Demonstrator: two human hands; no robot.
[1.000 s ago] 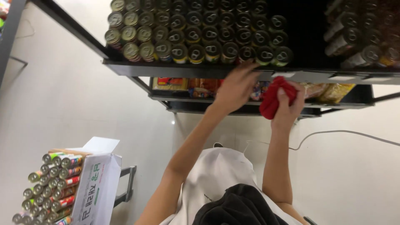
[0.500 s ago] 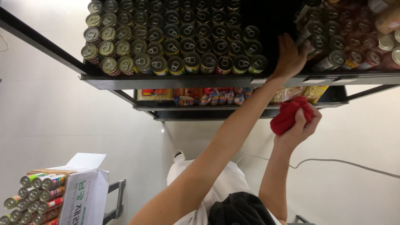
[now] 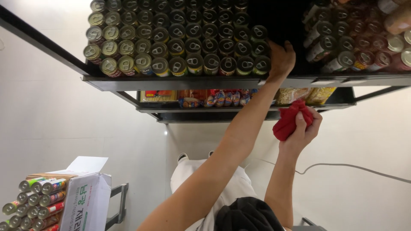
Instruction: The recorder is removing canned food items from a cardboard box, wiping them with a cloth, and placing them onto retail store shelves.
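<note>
Overhead, left hand (image 3: 281,59) open beside cans (image 3: 261,64), right hand (image 3: 303,128) clutching red cloth (image 3: 289,120).

Single head-worn view, steeply downward over the can-stocked shelf (image 3: 180,82); floor far below

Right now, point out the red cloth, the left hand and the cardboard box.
red cloth (image 3: 287,123): head view, middle of the bunched fabric.
left hand (image 3: 281,60): head view, back of the hand on the shelf edge.
cardboard box (image 3: 83,201): head view, its white printed side.
</note>
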